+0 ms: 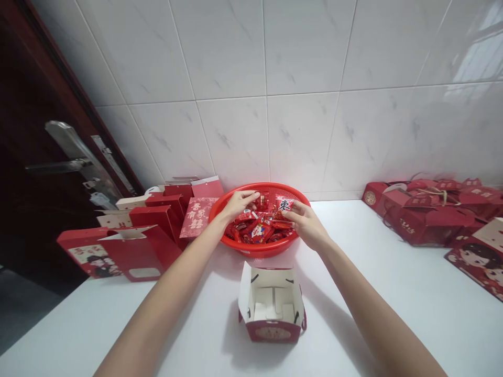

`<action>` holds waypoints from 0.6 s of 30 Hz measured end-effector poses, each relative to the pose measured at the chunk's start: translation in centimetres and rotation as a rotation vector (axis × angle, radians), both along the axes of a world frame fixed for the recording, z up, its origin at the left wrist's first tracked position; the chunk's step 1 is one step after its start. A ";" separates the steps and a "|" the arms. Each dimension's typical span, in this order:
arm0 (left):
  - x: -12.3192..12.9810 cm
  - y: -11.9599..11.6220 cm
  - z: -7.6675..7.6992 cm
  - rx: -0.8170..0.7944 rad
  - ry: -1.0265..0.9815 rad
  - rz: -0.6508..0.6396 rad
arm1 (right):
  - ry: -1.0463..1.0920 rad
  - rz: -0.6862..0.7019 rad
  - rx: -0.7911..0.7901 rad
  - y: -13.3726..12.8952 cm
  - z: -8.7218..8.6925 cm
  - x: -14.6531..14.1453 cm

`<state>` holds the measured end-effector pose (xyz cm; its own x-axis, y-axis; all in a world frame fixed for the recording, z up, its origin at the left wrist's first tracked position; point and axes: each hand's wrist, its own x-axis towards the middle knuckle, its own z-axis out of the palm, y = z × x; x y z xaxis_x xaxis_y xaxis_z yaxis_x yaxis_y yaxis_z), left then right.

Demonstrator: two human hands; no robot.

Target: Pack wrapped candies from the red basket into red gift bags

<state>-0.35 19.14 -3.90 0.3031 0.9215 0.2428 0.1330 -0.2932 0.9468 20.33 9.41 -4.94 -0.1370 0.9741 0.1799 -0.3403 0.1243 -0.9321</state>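
Observation:
A red plastic basket (257,253) near the wall holds many small red snack packets (259,230). My right hand (308,224) grips a red and white packet (283,205) with a large black character, raised at the basket's right side. My left hand (239,204) reaches over the basket's left side, its fingers loosely bent and apart above the packets; nothing shows in its grasp. Between my forearms stands an open dark red gift box (273,332) with a white inside. Its flaps are up, dark cord ends show at its corners, and no packets are visible in it.
Several opened red paper boxes (137,251) stand at the left, beside a pink-red printed card box (198,215). Closed red gift boxes (428,222) crowd the right side of the white table (346,262). A tiled wall (302,136) rises behind; a dark door (35,136) is at left.

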 end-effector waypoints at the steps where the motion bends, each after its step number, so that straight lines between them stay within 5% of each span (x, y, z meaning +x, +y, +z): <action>1: 0.1 -0.2 0.1 -0.027 -0.028 -0.016 | -0.006 -0.011 -0.006 0.0 0.0 0.0; 7: 0.4 -0.7 0.6 -0.042 -0.122 -0.048 | 0.060 -0.001 -0.037 0.2 -0.2 -0.1; 18: 1.5 -2.7 0.9 0.067 -0.008 -0.071 | 0.097 0.023 -0.022 -0.1 0.4 -0.3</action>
<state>1.10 16.40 -2.98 0.3647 0.8796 0.3055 0.1021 -0.3639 0.9258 20.08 9.34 -4.50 -0.1422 0.9747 0.1724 -0.4319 0.0957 -0.8969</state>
